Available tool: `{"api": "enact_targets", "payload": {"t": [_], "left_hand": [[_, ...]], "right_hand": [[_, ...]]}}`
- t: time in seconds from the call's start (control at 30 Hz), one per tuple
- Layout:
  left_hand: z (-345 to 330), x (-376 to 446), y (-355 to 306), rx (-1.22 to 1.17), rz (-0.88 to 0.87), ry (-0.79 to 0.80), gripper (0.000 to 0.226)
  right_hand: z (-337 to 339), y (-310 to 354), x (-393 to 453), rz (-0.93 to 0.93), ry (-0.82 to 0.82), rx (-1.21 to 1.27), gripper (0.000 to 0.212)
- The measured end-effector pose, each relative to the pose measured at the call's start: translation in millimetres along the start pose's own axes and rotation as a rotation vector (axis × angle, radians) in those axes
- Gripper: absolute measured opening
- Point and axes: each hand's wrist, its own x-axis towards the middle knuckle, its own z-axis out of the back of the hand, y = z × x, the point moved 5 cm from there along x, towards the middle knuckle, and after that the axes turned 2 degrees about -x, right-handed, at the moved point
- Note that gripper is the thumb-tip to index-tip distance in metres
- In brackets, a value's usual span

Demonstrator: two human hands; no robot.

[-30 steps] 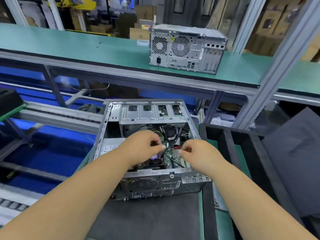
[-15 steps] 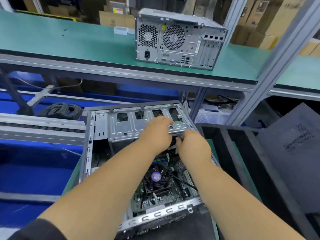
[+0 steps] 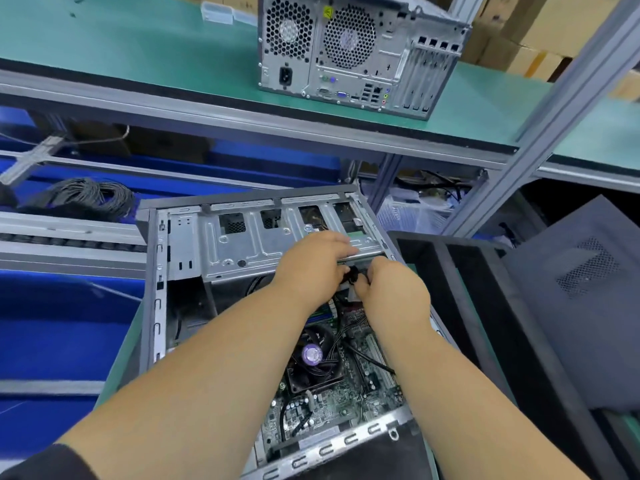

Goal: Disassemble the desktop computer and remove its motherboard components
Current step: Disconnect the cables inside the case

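Observation:
An open grey desktop case [image 3: 152,306] lies on its side in front of me. Inside it a green motherboard [image 3: 332,403] carries a black CPU fan [image 3: 313,362] with a purple centre. A metal drive cage [image 3: 242,244] spans the case's far end. My left hand [image 3: 311,265] and my right hand [image 3: 394,292] meet just under the cage's right end. Both pinch a black cable connector [image 3: 353,273] between their fingertips. Black wires run from there down over the board.
A second, closed computer case [image 3: 349,53] stands on the green upper shelf [image 3: 138,46]. A black divided tray [image 3: 485,306] and a dark side panel [image 3: 581,299] lie to the right. A coil of cable [image 3: 83,195] rests at the left. An aluminium post [image 3: 540,133] rises at right.
Both hands have moved from the middle of the motherboard up to the drive cage's right end and closed on the black connector. The view has come closer to the case.

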Motion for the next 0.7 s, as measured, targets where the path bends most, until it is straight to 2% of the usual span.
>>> {"api": "enact_targets", "payload": {"t": [0.2, 0.47, 0.6, 0.7], "left_hand": [[-4, 1, 1, 0.015, 0.008, -0.016, 0.038], [-3, 0, -1, 0.015, 0.025, -0.025, 0.036], [-2, -2, -1, 0.011, 0.038, -0.031, 0.037], [-2, -3, -1, 0.007, 0.039, -0.028, 0.037]], "right_hand": [[-5, 2, -4, 0.084, 0.047, 0.065, 0.024], [6, -14, -21, 0.064, -0.084, 0.169, 0.036], [6, -17, -19, -0.044, -0.088, 0.151, 0.018], [4, -14, -18, -0.048, -0.088, 0.077, 0.024]]}}
